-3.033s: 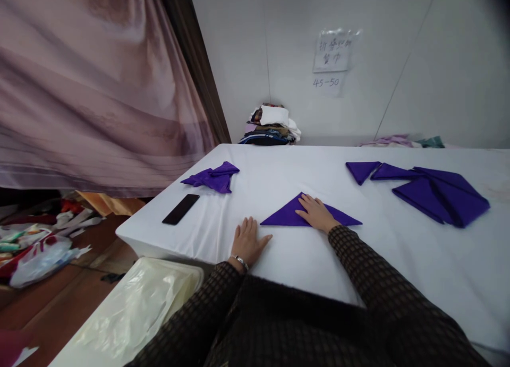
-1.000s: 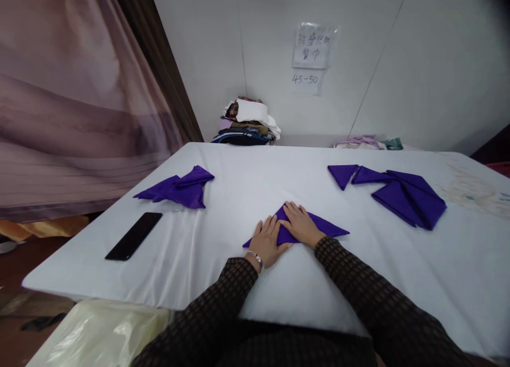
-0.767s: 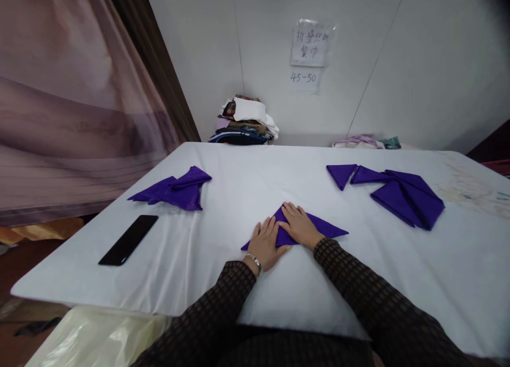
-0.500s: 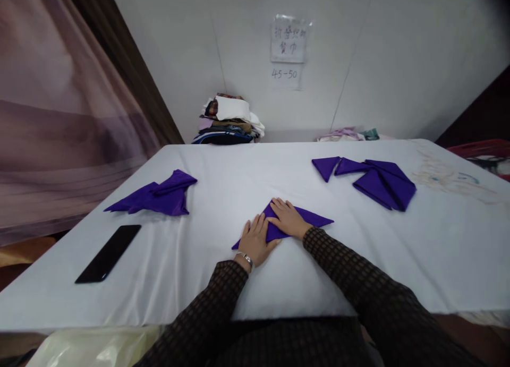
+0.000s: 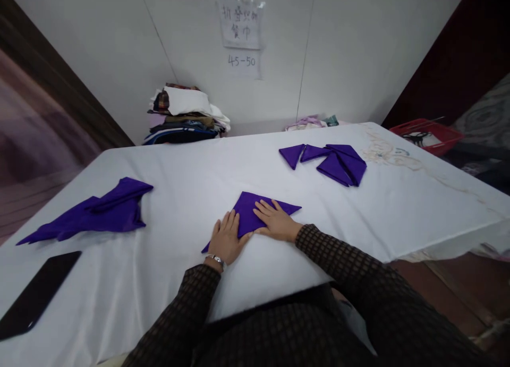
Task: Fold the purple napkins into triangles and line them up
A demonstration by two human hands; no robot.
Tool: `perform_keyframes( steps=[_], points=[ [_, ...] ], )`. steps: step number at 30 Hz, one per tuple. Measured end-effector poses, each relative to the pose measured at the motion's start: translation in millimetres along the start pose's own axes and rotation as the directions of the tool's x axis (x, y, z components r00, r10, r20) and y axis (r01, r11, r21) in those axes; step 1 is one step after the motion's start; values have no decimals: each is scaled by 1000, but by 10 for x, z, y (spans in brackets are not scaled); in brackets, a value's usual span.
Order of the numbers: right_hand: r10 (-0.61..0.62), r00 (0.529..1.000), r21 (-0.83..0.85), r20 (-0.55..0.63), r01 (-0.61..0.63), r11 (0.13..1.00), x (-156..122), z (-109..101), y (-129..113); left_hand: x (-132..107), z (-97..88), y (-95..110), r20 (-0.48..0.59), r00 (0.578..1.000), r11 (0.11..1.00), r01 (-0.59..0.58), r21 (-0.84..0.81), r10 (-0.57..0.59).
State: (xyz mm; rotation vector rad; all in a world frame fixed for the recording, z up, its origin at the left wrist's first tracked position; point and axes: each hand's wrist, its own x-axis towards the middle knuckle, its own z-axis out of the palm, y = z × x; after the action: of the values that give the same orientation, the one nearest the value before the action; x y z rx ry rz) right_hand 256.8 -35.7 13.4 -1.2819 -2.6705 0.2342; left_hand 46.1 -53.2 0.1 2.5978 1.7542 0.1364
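Note:
A purple cloth napkin [image 5: 247,210] folded to a triangle lies on the white-covered table [image 5: 191,170] in front of me. My left hand [image 5: 226,240] lies flat with fingers stretched on the napkin's left part. Beside it, my right hand [image 5: 274,222] presses flat on the right part, fingers pointing left. Neither hand grips anything. I wear dark checked sleeves and a bracelet on the left wrist.
A crumpled purple napkin [image 5: 98,212] lies at the left, a black phone [image 5: 36,294] near the left front edge. Folded purple napkins [image 5: 332,160] lie at the back right. A clothes pile [image 5: 183,114] sits by the wall, under a paper sign [image 5: 240,22]. A red basket [image 5: 428,133] stands at the right.
My left hand moved from the bare cloth onto the napkin beside the right hand. My view has swung to the right and tilted, so the curtain at the left mostly left the frame.

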Motion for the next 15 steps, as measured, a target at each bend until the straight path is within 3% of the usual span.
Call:
perform_keyframes(
  steps=[10, 15],
  points=[
    [50, 998, -6, 47, -49, 999, -343, -124, 572, -10, -2, -16, -14, 1000, 1000, -17, 1, 17],
    [133, 991, -7, 32, -133, 991, -529, -149, 829, -21, -4, 0, -18, 1000, 1000, -8, -8, 7]
  ],
)
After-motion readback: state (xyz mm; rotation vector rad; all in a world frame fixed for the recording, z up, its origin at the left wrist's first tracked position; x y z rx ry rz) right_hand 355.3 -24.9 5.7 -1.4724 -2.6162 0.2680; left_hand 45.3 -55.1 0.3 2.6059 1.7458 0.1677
